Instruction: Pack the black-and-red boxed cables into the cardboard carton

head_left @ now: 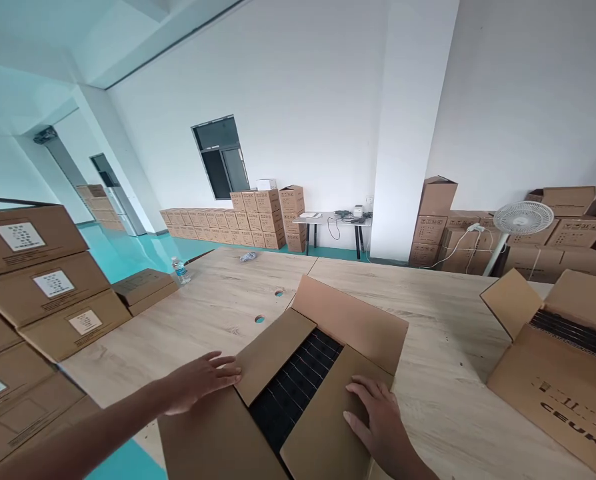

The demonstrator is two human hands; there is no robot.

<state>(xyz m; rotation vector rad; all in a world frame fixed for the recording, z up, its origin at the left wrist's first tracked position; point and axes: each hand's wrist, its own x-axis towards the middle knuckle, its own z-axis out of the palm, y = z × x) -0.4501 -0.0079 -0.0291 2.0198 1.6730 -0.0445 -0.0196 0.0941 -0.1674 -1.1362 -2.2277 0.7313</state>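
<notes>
In front of me on the wooden table is a cardboard box (211, 437) packed with black items (298, 383) in rows. Its two side flaps are folded inward over part of the contents, while the far flap (351, 317) stands up and the near one hangs toward me. My left hand (201, 383) lies with fingers stretched at the outer edge of the left flap (275, 353). On the right flap (335, 413) rests my right hand (375, 413), its fingers bent and apart. Neither hand grips anything.
Another open box (558, 393) with black contents stands at the right. Stacked cartons (71, 267) rise on the left, near a water bottle (181, 270). A plastic bag (248, 257) lies at the far edge. Behind stand a fan (523, 218) and a small table (318, 219).
</notes>
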